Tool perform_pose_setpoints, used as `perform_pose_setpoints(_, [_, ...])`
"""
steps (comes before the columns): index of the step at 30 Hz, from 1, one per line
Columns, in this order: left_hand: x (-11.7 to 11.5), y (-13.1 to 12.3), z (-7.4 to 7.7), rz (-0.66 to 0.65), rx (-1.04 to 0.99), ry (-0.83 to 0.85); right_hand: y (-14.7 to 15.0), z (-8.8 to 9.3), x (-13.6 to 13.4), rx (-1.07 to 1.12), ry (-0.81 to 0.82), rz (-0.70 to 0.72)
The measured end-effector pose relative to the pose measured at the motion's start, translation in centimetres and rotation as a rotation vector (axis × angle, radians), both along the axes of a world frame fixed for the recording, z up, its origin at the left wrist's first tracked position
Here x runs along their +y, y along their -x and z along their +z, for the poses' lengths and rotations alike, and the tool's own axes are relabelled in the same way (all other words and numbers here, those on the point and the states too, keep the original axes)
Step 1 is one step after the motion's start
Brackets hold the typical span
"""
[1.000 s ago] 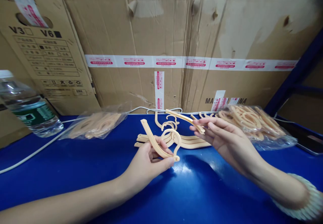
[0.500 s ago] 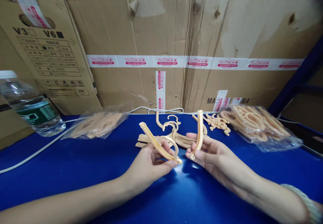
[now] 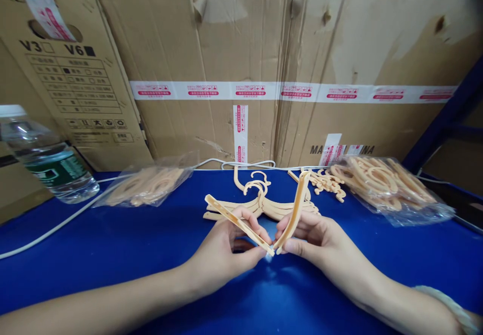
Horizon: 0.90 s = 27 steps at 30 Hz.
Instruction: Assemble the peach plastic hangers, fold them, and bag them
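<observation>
In the head view my left hand [image 3: 236, 247] is closed around a beige plastic hanger arm [image 3: 230, 217], its hollow side facing up. My right hand [image 3: 311, 237] pinches a second, curved hanger arm [image 3: 301, 199], held upright with its grooved side toward me. The lower ends of both arms are close together in a V; whether they touch I cannot tell. The hook seen earlier on the left piece is hidden now. Behind my hands lie several beige hangers [image 3: 277, 209] with hooks [image 3: 257, 186], stacked on the blue table [image 3: 151, 254].
Small loose hook pieces [image 3: 328, 184] lie at the back right, beside a clear bag of hanger parts [image 3: 388, 186]. Another bag of parts [image 3: 147, 186] sits at the left, near a water bottle [image 3: 53, 166] and a white cable [image 3: 64, 229]. Cardboard [image 3: 211, 129] stands behind.
My right hand has moved its hanger arm left and down, bringing its lower end to the left piece's end. The left piece has turned, and its hook no longer shows.
</observation>
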<state>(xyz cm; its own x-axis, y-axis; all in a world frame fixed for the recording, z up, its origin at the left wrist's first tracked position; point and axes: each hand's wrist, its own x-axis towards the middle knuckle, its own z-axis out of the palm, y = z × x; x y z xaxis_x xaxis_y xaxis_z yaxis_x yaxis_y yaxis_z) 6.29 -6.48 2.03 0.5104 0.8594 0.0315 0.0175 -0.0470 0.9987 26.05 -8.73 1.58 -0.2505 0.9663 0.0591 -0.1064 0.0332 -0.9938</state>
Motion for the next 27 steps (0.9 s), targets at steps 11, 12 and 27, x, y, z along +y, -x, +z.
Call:
perform_pose_setpoints(11, [-0.07,-0.05,-0.32,0.020,0.041,-0.027,-0.02,-0.34,0.04,-0.057,-0.040,0.017])
perform_pose_setpoints(12, [-0.09,-0.04,-0.33,0.017,0.050,-0.038,-0.01,-0.38,0.08,-0.052,-0.035,0.021])
perform_pose_setpoints(27, [-0.21,0.04,-0.76,0.061,0.076,-0.023,0.19,-0.56,0.06,-0.057,0.029,0.001])
